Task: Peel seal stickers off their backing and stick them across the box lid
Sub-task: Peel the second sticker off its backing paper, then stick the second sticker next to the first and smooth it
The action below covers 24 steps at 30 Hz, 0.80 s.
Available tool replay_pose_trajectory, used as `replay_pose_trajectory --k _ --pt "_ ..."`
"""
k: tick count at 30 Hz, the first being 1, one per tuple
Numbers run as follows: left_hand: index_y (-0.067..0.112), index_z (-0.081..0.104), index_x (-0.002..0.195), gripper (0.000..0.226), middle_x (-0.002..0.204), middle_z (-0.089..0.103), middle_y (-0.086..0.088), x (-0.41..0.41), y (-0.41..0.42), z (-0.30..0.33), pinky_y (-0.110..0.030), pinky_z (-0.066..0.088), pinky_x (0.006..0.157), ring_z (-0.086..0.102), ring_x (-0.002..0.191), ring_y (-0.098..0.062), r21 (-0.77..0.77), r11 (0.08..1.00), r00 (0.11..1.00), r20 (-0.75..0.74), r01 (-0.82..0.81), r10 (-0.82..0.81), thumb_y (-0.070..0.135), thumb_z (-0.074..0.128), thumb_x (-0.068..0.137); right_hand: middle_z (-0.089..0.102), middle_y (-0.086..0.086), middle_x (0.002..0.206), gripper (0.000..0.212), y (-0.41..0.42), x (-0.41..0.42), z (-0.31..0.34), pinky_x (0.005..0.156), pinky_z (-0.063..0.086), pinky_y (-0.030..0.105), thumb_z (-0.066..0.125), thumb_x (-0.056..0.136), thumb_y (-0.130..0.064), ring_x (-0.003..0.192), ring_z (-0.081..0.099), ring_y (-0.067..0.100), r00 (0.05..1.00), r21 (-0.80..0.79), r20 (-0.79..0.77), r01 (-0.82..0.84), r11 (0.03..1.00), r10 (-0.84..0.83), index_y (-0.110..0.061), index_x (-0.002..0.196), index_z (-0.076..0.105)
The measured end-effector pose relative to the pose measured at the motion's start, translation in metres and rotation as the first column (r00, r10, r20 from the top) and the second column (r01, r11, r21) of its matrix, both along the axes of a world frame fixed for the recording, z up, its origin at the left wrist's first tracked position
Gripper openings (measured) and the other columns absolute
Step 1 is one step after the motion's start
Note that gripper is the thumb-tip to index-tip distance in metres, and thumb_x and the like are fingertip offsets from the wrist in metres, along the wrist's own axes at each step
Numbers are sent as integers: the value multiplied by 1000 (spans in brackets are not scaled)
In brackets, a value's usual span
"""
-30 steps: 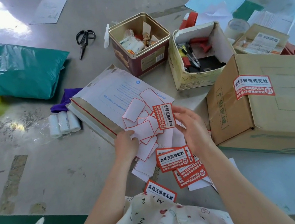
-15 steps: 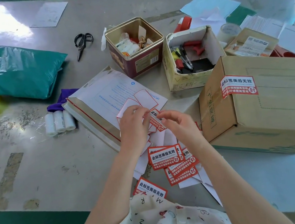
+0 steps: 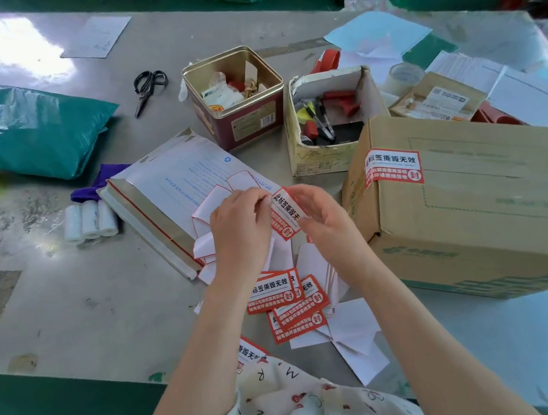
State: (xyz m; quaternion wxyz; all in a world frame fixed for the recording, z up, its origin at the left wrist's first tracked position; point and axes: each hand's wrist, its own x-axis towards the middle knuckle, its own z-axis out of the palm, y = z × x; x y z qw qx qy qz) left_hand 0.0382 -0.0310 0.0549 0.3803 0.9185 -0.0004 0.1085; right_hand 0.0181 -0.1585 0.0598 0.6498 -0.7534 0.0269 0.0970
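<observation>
A red-and-white seal sticker [image 3: 286, 212] is held upright between both hands above the table. My left hand [image 3: 239, 232] pinches its upper left edge and also holds a fan of empty white backing sheets [image 3: 207, 208]. My right hand [image 3: 322, 215] pinches the sticker's right side. Under my wrists lies a pile of seal stickers [image 3: 295, 304] on their backing. The cardboard box [image 3: 479, 203] stands at the right with one sticker [image 3: 393, 168] across its lid edge at the near left corner.
A white mailer envelope [image 3: 173, 181] lies under the backing sheets. Behind stand a red tin [image 3: 241, 125] and an open carton of pens [image 3: 318, 157]. Scissors [image 3: 147, 88], a green bag [image 3: 29, 134], three white rolls [image 3: 89, 219] and loose white papers [image 3: 354, 339] lie around.
Both hands came together and rose slightly, and the sticker is now lifted clear between them. My left hand has gathered the fanned backing sheets closer.
</observation>
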Motion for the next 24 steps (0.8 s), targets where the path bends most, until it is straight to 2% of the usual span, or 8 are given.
replay_pose_trajectory --k 2,4,8,11,14,18,20,24 --pt "10 64 94 19 93 67 -6 0 -4 4 -35 51 81 60 85 -18 -31 998 999 1 -52 52 23 50 93 55 -17 109 47 -6 -1 4 73 48 6 36 89 11 94 57 -17 1000 35 0 -12 999 12 -19 123 45" --pt "8 63 96 19 97 67 -5 -2 -9 12 -11 46 70 57 85 -11 -89 990 994 -10 -109 108 21 50 93 51 -25 106 47 -16 -2 9 72 46 2 36 91 10 89 52 -25 1000 46 13 -16 999 16 -22 124 43" --pt "12 61 94 14 94 60 4 -6 -23 30 5 39 60 56 77 -6 -227 954 980 -11 -195 197 21 49 94 45 -22 125 45 -34 -4 26 83 40 2 42 93 2 119 38 -10 998 55 62 -19 998 16 -32 124 41" --pt "20 57 86 13 82 58 11 -7 -37 40 -1 43 61 56 70 1 -307 924 968 33 -226 248 25 48 94 44 -10 139 43 -53 -9 51 90 44 8 45 93 0 128 39 -1 990 114 143 0 994 -16 -26 127 44" --pt "18 60 87 17 79 60 12 -9 -54 52 -3 46 63 60 74 0 -406 883 960 45 -237 278 27 48 94 54 -5 131 34 -78 -10 73 97 47 23 47 93 -3 122 50 4 964 140 239 84 987 -116 -19 123 50" --pt "16 63 90 18 81 64 10 -8 -86 61 -9 48 64 62 78 -2 -508 844 973 45 -172 226 28 49 93 66 -4 103 16 -115 -6 73 74 52 25 48 95 -23 94 64 12 927 36 256 276 961 -276 -24 107 57" --pt "14 65 93 20 87 68 2 -6 -103 59 -16 49 68 62 80 -6 -531 836 982 30 -140 184 29 51 93 68 -6 93 21 -131 -8 68 63 48 22 47 94 -34 80 64 9 922 -41 215 338 940 -322 -21 104 59" --pt "15 66 90 19 88 69 -1 -4 -141 56 -21 52 71 64 81 -7 -550 831 995 8 -79 99 27 52 92 68 -4 80 38 -164 -12 61 59 42 27 44 93 -44 60 55 8 900 -125 197 416 901 -388 -12 95 64"
